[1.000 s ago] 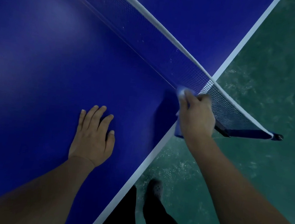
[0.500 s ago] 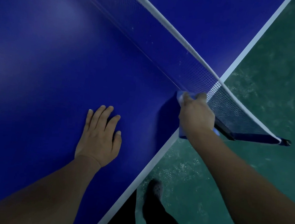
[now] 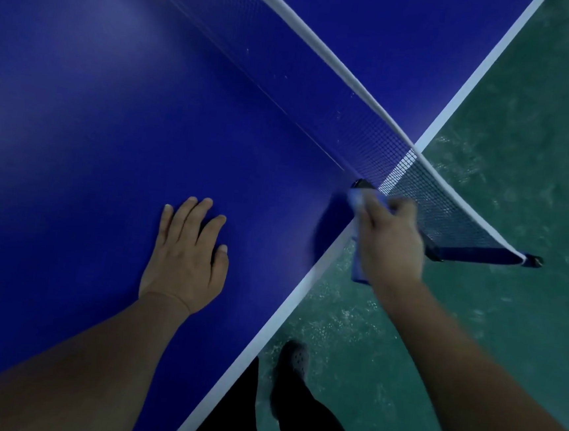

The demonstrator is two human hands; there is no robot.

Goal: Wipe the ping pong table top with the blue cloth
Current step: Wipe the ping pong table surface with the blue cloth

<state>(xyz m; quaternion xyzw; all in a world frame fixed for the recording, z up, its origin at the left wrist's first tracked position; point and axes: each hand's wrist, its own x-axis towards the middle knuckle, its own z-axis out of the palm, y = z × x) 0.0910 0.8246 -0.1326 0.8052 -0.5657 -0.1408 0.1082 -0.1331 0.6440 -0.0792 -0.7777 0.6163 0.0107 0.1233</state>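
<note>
Right hand (image 3: 390, 245) has slid the blue cloth (image 3: 359, 270) slightly along the worktop (image 3: 96, 113) edge beside the net (image 3: 425, 196), its grip curled round it; left hand (image 3: 186, 258) rests flat, spread. Most wiping apparently remains.

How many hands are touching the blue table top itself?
1. The left hand lies flat on the table top. The right hand holds the blue cloth at the table's edge by the net, so cloth lies under it.
</note>
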